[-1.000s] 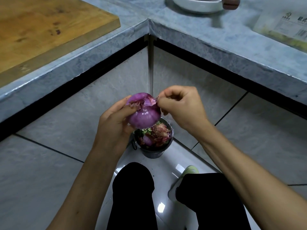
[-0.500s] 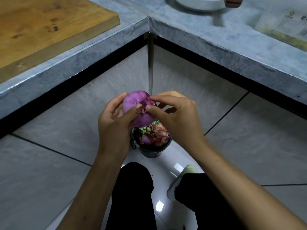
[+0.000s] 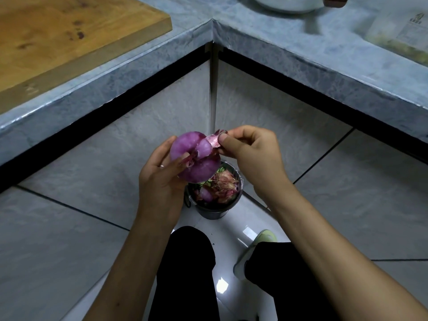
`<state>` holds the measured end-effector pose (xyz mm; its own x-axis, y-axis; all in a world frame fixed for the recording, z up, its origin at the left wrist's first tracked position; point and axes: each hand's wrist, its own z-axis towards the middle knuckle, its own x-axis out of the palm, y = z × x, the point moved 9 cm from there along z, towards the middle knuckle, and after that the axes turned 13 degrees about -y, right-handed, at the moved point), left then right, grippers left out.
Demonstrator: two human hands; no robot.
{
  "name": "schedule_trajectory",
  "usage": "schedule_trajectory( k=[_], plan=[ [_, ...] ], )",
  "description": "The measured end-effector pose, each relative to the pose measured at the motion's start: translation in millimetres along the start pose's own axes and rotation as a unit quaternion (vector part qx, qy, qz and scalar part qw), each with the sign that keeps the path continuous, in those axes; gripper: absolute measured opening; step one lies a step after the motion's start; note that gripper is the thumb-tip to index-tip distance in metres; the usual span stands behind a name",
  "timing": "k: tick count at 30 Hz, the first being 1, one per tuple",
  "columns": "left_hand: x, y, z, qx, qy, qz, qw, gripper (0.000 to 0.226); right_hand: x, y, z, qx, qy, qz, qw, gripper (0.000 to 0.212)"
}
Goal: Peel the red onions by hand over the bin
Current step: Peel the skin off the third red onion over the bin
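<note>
A shiny purple red onion (image 3: 196, 158) is held above a small dark bin (image 3: 214, 208) on the floor. My left hand (image 3: 162, 179) grips the onion from the left, thumb on its top near the torn stem. My right hand (image 3: 251, 154) pinches a thin strip of onion skin (image 3: 214, 141) between thumb and forefinger; the strip is still joined to the onion's upper right side. The bin holds dry pink-brown peels and some green scraps.
A grey stone counter (image 3: 278, 49) wraps round the corner above the bin. On it lie a wooden chopping board (image 3: 58, 35) at left, a white bowl (image 3: 287, 3) at top and a packet (image 3: 398, 31) at right. My legs and a shoe (image 3: 259, 244) stand just behind the bin.
My right hand took hold of a skin strip on top of the onion and pulled it up and to the right. My left hand turned the onion slightly.
</note>
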<state>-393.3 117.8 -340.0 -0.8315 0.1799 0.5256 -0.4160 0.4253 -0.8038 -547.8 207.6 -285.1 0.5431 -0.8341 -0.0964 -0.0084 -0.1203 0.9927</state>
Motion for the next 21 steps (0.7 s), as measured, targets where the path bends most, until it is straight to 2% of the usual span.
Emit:
schedule_trajectory(
  k=[3,7,9,12,17,19,21],
  plan=[
    [1.4,1.0,1.5,0.005,0.025,-0.003,1.0,0.067,2.8,-8.8,0.0,0.075,0.015,0.071,0.995,0.011],
    [2.2,2.9,3.5,0.0,0.053,-0.012,0.999,0.045,6.2,-20.6,3.1,0.14,0.02,0.142,0.98,0.011],
    [3.2,4.0,4.3,0.0,0.072,-0.012,0.997,0.049,7.6,-27.8,6.5,0.165,0.018,0.159,0.973,0.012],
    [-3.4,7.8,7.8,-0.011,0.054,-0.022,0.998,0.055,9.4,-39.6,11.9,0.184,0.016,0.148,0.972,0.012],
    [-17.3,15.2,14.9,-0.015,0.031,-0.024,0.999,0.053,15.5,-59.5,26.3,0.191,0.003,0.111,0.975,0.012],
    [-20.3,18.3,17.4,-0.024,0.04,-0.03,0.998,0.046,13.4,-68.2,35.5,0.186,-0.017,0.084,0.979,0.014],
    [-20.8,20.4,19.7,-0.04,0.06,-0.047,0.996,0.055,6.5,-77.3,47.0,0.172,-0.046,0.042,0.983,0.019]
  ],
)
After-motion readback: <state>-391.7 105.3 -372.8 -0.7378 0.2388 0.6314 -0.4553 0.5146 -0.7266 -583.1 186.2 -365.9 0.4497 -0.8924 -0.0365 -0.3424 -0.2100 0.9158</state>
